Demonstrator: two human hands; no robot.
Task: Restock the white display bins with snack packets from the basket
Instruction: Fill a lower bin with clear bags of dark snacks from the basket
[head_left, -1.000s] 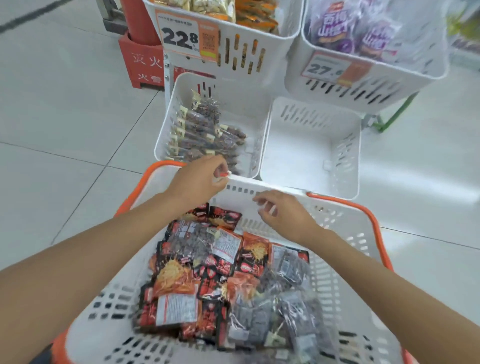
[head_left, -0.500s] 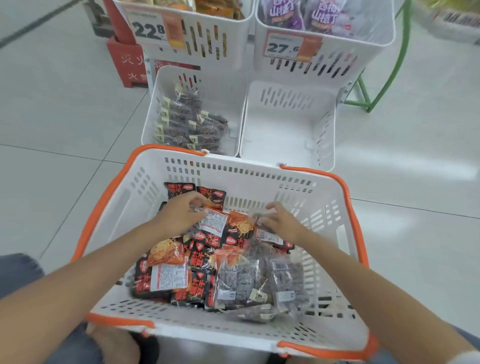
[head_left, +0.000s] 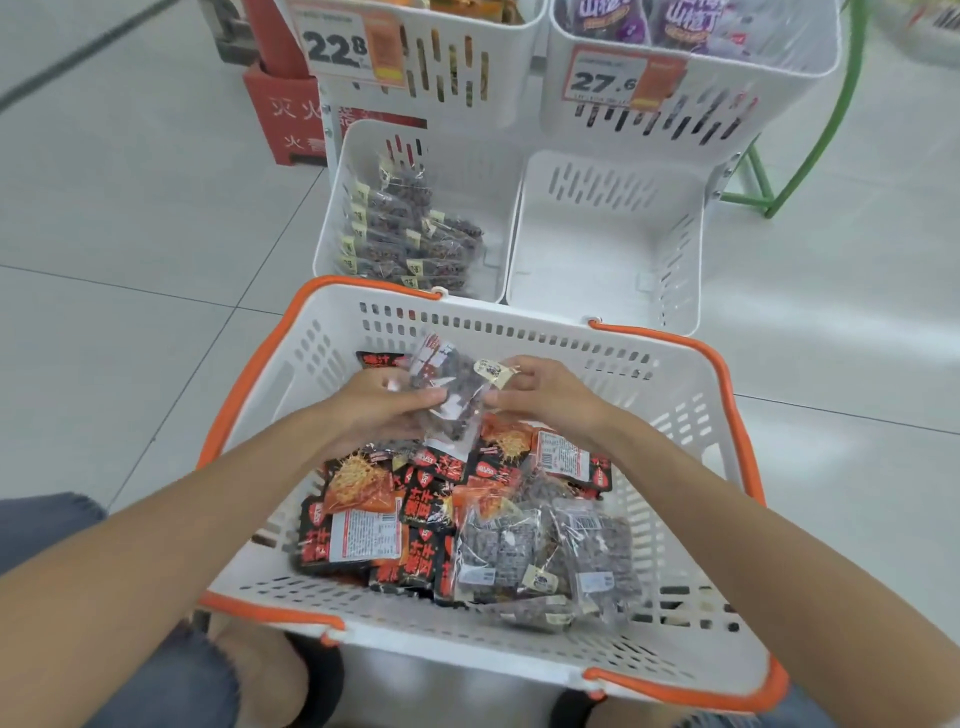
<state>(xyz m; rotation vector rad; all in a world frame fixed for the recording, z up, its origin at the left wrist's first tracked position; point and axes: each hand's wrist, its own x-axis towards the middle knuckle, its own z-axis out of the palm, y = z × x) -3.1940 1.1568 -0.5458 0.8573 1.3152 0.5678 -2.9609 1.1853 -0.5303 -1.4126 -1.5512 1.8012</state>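
Hands: the left hand (head_left: 382, 413) and right hand (head_left: 553, 397) meet over the far half of the basket (head_left: 519, 326), both gripping one packet (head_left: 451, 395). The left fingers curl round its near-left edge, and the right fingertips pinch its labelled corner.
Arms: bare forearms come in from the basket's two near corners and converge.
Packet: a flat pouch of clear, crinkly film with dark lumpy pieces inside and a small cream label. It is tilted and held above the pile (head_left: 415, 525).
Basket: rectangular white moulded plastic with slotted walls and orange rim bands, standing on glossy pale tiles.
Pile: in the basket's near half, with shiny black-and-orange sachets to the left and clear pouches of dark pieces to the right.
Left bin (head_left: 467, 171): just beyond the basket's far-left corner. It is white slotted plastic and holds rows of similar clear pouches.
Right bin (head_left: 597, 249): just beyond the basket's far-right side, with its smooth white bottom in view.
Upper bins (head_left: 519, 67): farther beyond the basket, white and slotted, carrying price cards 22.8 and 27.6.
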